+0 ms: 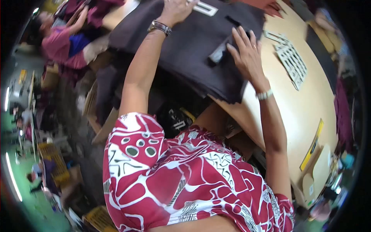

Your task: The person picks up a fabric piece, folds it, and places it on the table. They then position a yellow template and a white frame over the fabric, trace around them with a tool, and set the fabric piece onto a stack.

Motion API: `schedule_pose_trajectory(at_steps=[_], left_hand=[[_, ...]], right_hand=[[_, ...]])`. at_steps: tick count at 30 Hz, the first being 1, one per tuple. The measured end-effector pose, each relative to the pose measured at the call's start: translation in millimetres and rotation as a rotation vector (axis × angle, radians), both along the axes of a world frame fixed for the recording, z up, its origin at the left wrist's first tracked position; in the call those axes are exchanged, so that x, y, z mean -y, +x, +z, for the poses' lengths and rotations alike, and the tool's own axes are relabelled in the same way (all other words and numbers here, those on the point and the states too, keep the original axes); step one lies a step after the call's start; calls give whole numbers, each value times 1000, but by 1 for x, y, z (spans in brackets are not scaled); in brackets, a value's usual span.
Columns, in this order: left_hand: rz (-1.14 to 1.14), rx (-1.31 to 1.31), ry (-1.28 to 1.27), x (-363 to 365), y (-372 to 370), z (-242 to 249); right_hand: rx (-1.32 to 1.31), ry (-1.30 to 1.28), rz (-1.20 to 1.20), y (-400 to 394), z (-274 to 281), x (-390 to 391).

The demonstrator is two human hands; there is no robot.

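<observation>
A stack of dark fabric pieces (pixel 181 42) lies in front of me, its lower edge hanging past the table's edge. At the top of the view my left hand (pixel 177 11) rests on the cloth, partly cut off by the frame. Its fingers reach toward a white rectangular frame-shaped template (pixel 206 8). My right hand (pixel 246 56) is open on the right part of the stack, fingers stretched out and slightly spread. Beside its thumb lies a dark strip with a greyish face (pixel 218 54). A short black piece (pixel 232 20) sits just above the fingertips.
On the pale table (pixel 286 120) lie a white slotted template (pixel 291 63), a yellow ruler (pixel 312 145) and a tan paddle-shaped board (pixel 319 174). Reddish cloth (pixel 257 7) is at the back. Another person in pink (pixel 63 46) handles maroon cloth at the upper left.
</observation>
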State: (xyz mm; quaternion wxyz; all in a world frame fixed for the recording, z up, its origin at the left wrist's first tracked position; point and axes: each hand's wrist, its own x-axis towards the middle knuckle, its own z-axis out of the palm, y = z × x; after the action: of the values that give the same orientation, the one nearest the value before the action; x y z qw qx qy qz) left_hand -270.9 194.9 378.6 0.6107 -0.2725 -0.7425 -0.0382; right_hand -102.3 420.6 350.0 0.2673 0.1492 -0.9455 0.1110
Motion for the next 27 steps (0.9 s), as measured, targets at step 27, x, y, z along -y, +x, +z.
schedule_pose_trajectory(at_steps=[27], left_hand=[[650, 1555, 250, 129, 282, -349]], right_hand=[[281, -240, -413, 197, -32, -54]])
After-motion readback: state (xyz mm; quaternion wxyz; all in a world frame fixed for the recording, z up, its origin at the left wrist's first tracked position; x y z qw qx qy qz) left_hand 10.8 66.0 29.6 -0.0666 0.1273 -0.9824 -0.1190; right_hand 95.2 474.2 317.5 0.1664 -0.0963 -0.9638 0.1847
